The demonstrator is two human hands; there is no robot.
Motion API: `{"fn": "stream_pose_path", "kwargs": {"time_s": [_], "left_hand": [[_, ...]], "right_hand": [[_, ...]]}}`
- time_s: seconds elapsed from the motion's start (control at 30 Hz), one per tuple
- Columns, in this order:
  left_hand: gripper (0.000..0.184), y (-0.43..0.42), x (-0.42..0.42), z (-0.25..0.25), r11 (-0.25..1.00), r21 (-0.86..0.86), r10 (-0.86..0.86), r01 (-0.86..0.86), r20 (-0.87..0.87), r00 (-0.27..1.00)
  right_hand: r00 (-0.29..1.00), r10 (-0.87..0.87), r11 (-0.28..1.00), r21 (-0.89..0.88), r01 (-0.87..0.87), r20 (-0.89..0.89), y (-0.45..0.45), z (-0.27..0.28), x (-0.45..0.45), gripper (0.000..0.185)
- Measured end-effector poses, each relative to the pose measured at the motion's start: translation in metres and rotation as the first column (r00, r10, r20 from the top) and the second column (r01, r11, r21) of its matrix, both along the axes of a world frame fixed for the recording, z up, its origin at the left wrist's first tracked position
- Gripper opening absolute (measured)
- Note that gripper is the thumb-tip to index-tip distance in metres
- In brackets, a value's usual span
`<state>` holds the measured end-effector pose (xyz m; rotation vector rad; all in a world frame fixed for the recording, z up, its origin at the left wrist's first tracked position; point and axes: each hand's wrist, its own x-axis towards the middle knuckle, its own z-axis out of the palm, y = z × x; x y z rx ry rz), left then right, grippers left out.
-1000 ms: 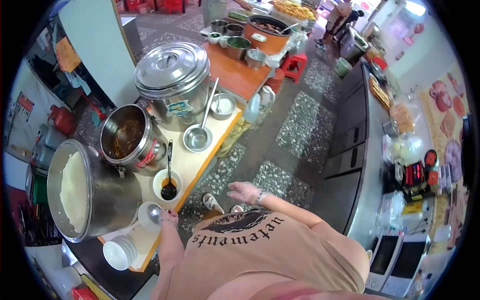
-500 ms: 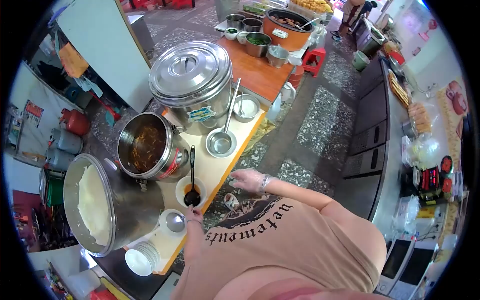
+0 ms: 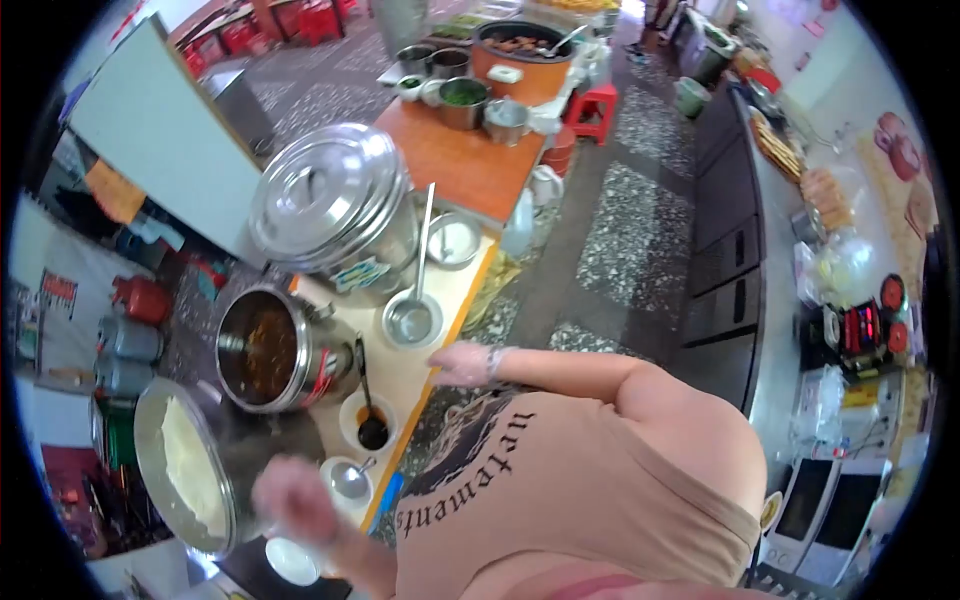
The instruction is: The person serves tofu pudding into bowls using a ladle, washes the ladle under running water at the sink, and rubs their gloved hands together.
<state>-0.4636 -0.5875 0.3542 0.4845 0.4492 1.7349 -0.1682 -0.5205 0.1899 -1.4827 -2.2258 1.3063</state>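
Observation:
My left hand (image 3: 297,500) is smeared by motion beside the rim of a big metal pot (image 3: 226,470) holding a white mass; its fingers cannot be made out. Close to it is a white bowl (image 3: 368,492) with a metal spoon (image 3: 349,478) in it. Farther along, a black ladle (image 3: 372,432) rests in a second white bowl (image 3: 347,408) with brown liquid. My right hand (image 3: 462,363), in a clear plastic glove, hangs by the counter's edge near a metal long-handled ladle (image 3: 412,321), fingers stretched out, holding nothing visible.
A metal pot of brown stew (image 3: 268,350) and a large lidded pot (image 3: 330,200) stand on the counter. White dishes (image 3: 293,562) sit at the near end. Beyond are an orange pot (image 3: 520,75) and a red stool (image 3: 594,112). A long steel counter (image 3: 775,280) runs along the right.
My left hand has left the spoon's handle and swung left to the big pot's rim. My right hand has shifted left, nearer the counter edge. The view has turned slightly.

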Motion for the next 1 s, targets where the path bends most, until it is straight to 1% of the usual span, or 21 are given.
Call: {"fn": "stream_pose_path", "kwargs": {"time_s": [0.03,0.07,0.1,0.13,0.17,0.23,0.3,0.4,0.53,0.63,0.67,0.7,0.73,0.77,0.8,0.83,0.87,0.9,0.93,0.97,1.0], "left_hand": [[0.016,-0.01,-0.031,0.039,0.926,0.288,-0.081,0.244,-0.48,0.873],[0.016,-0.016,-0.06,0.055,0.733,0.402,0.048,0.549,-0.835,0.548],[0.015,-0.021,-0.026,0.079,0.583,0.659,0.2,0.475,-0.684,0.701],[0.014,-0.022,0.004,0.094,0.522,0.757,0.262,0.393,-0.581,0.771],[0.014,-0.021,0.025,0.102,0.493,0.803,0.3,0.336,-0.519,0.801],[0.012,-0.017,0.049,0.105,0.471,0.836,0.338,0.281,-0.465,0.818],[0.011,-0.014,0.063,0.106,0.453,0.854,0.371,0.255,-0.441,0.817],[0.009,-0.015,0.076,0.104,0.444,0.868,0.411,0.224,-0.419,0.81],[0.007,-0.015,0.083,0.105,0.452,0.871,0.445,0.193,-0.408,0.797],[0.007,-0.016,0.082,0.106,0.475,0.864,0.465,0.167,-0.408,0.785],[0.007,-0.016,0.08,0.103,0.502,0.852,0.476,0.151,-0.418,0.774],[0.007,-0.016,0.078,0.098,0.557,0.82,0.488,0.132,-0.452,0.747],[0.007,-0.015,0.075,0.091,0.659,0.745,0.488,0.105,-0.529,0.694],[0.007,-0.014,0.071,0.08,0.792,0.607,0.441,0.075,-0.651,0.617],[0.008,-0.008,0.069,0.07,0.942,0.307,0.22,0.132,-0.867,0.447],[0.021,0.006,0.071,0.059,0.947,-0.025,-0.094,0.32,-0.975,0.203],[0.026,0.021,0.088,0.049,0.841,-0.348,-0.359,0.414,-0.932,-0.054],[0.021,0.029,0.101,0.016,0.796,-0.259,-0.173,0.547,-0.964,-0.204],[0.026,0.035,0.113,-0.013,0.731,-0.104,0.085,0.674,-0.967,-0.241],[0.032,0.036,0.128,-0.036,0.713,0.011,0.266,0.701,-0.929,-0.256],[0.031,0.027,0.137,-0.041,0.689,-0.209,0.128,0.694,-0.907,-0.4]], "right_hand": [[1.0,0.018,1.0,-0.022,-0.018,-0.011,0.003,0.006,-0.001,0.05],[0.999,0.035,0.999,0.002,-0.035,-0.024,0.006,0.009,0.0,0.05],[0.997,0.062,0.998,0.018,-0.061,-0.045,0.005,0.01,-0.004,0.049],[0.998,0.057,0.998,0.012,-0.057,-0.04,0.006,0.005,-0.008,0.049],[0.994,0.088,0.995,0.041,-0.086,-0.06,0.007,-0.001,-0.012,0.049],[0.989,0.128,0.99,0.073,-0.123,-0.069,0.008,-0.003,-0.013,0.049],[0.985,0.155,0.987,0.06,-0.151,-0.075,0.007,0.0,-0.019,0.046],[0.983,0.169,0.985,0.031,-0.167,-0.067,0.004,-0.001,-0.02,0.046],[0.983,0.155,0.987,0.046,-0.151,-0.095,-0.001,-0.001,-0.019,0.047],[0.982,0.178,0.983,0.05,-0.175,-0.057,-0.003,0.002,-0.017,0.048],[0.985,0.142,0.989,0.049,-0.138,-0.101,-0.002,0.007,-0.012,0.047],[0.981,0.117,0.993,0.042,-0.112,-0.156,-0.002,0.015,-0.013,0.046],[0.964,0.029,0.998,0.052,-0.016,-0.265,-0.002,0.024,-0.012,0.041],[0.925,-0.057,0.996,0.048,0.081,-0.376,-0.001,0.04,-0.011,0.037],[0.858,-0.156,0.988,-0.092,0.128,-0.49,-0.002,0.059,-0.009,0.034],[0.792,-0.238,0.967,-0.217,0.136,-0.562,0.0,0.069,-0.009,0.036],[0.659,-0.268,0.942,-0.335,0.025,-0.703,0.004,0.061,-0.011,0.037],[0.719,-0.136,0.956,-0.28,-0.085,-0.682,0.006,0.073,-0.01,0.046],[0.75,0.011,0.946,-0.236,-0.221,-0.661,0.005,0.088,-0.013,0.056],[0.795,0.098,0.911,-0.268,-0.314,-0.599,0.001,0.091,-0.017,0.053],[0.821,0.196,0.862,-0.306,-0.405,-0.536,-0.003,0.089,-0.018,0.049]]}}
